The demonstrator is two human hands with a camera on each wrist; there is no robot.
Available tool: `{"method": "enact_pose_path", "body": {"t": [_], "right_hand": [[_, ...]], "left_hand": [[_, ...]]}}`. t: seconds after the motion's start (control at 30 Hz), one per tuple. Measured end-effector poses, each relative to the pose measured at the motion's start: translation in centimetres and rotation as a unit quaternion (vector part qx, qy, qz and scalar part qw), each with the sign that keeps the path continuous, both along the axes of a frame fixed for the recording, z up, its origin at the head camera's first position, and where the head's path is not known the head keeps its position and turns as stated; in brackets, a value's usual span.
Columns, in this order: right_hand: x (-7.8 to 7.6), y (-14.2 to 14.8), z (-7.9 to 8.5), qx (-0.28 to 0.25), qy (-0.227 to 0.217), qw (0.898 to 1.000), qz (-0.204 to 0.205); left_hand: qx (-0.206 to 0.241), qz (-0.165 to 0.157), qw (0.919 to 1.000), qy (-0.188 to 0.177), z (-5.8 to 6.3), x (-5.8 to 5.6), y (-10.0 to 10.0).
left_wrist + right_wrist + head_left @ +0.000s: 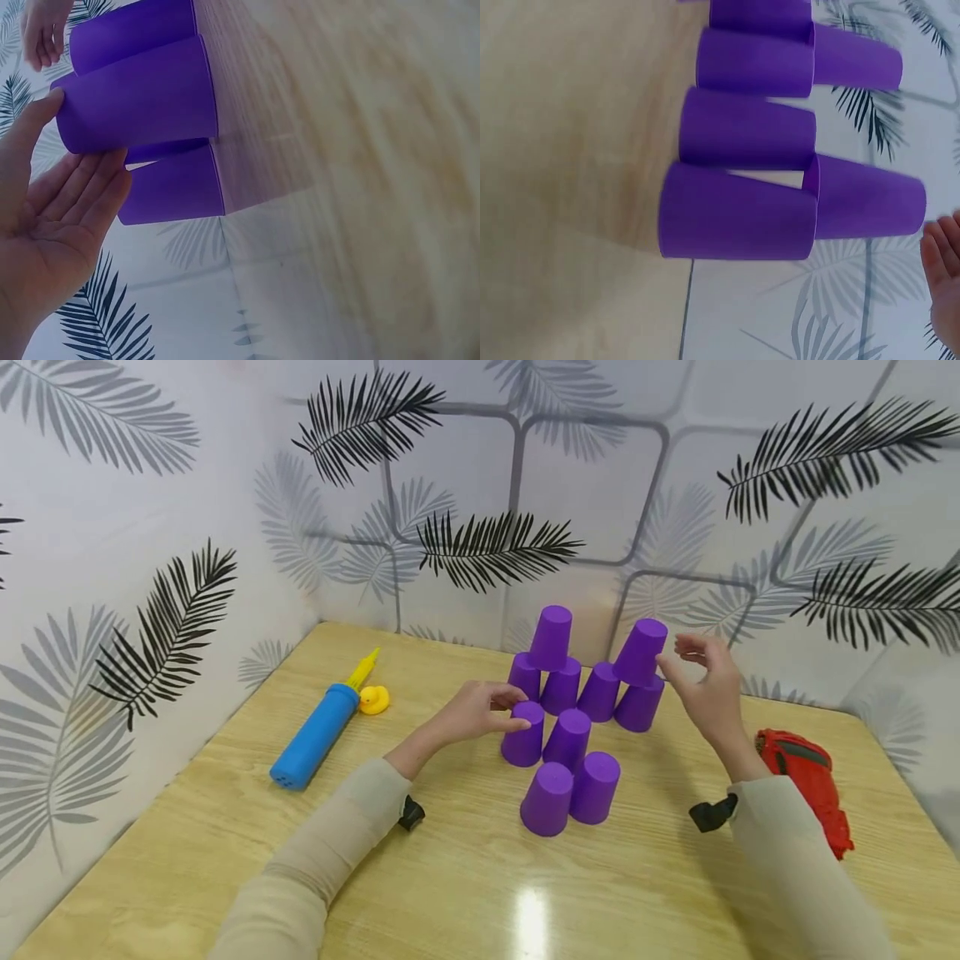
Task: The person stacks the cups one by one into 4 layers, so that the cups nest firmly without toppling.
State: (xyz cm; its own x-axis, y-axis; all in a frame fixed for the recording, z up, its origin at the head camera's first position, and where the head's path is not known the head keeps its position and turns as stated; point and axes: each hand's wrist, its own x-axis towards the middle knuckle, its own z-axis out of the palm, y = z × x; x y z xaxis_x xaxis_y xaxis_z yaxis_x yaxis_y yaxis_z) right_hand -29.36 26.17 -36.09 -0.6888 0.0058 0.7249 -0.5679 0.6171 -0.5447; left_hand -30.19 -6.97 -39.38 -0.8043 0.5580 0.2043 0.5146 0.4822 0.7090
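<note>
Nearest on the pale wood-grain surface (450, 885), two smooth purple tapered cups, plastic by the look of them, stand mouth down: a left one (547, 806) and a right one (596, 789). Just behind, the left hand (476, 712) grasps another purple cup, the middle-left cup (524, 745), thumb on one side and fingers on the other. The step in hand seems to be placing or lifting this cup; a light, even pinch and a straight vertical path should serve best, as the middle-right cup (570, 739) is just beside it and could be knocked. Farther off, the right hand (708, 681) is released, thumb and fingers apart beside the upper-right cup (639, 652); whether it touches I cannot tell. Drawing it straight out sideways would probably spare that cup, which rests across two others.

Counted, there are ten purple cups: two in front, two in the middle and six at the back, four below and two above. There is one red soft-looking item (813, 789) at the right, one blue cylindrical pump (315, 739) with a yellow nozzle at the left, and one small yellow toy duck (374, 699) beside it.
</note>
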Motion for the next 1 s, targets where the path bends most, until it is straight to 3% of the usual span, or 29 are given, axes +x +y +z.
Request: {"method": "enact_pose_path", "body": {"t": [0.17,0.33,0.5,0.67,0.87,1.0], "right_hand": [[3.0,-1.0,-1.8,0.062,0.040,0.991,0.113],[5.0,-1.6,-2.9,0.104,0.029,0.976,0.187],[6.0,-1.7,-3.4,0.123,-0.009,0.969,0.214],[6.4,-1.7,-3.8,0.125,-0.043,0.963,0.236],[6.6,-1.9,-4.2,0.133,-0.060,0.957,0.253],[6.7,-2.0,-4.3,0.141,-0.068,0.953,0.260]], "left_hand": [[0.014,0.019,0.9997,-0.008,-0.4,-0.1,-0.9],[0.062,0.045,0.9964,-0.037,-0.1,-0.4,-1.9],[0.126,0.070,0.9871,-0.069,0.8,-0.8,-2.9],[0.190,0.095,0.9730,-0.089,2.4,-1.1,-4.1],[0.280,0.123,0.9477,-0.090,4.2,-1.6,-4.5],[0.315,0.140,0.9361,-0.068,5.5,-1.9,-3.7]]}}
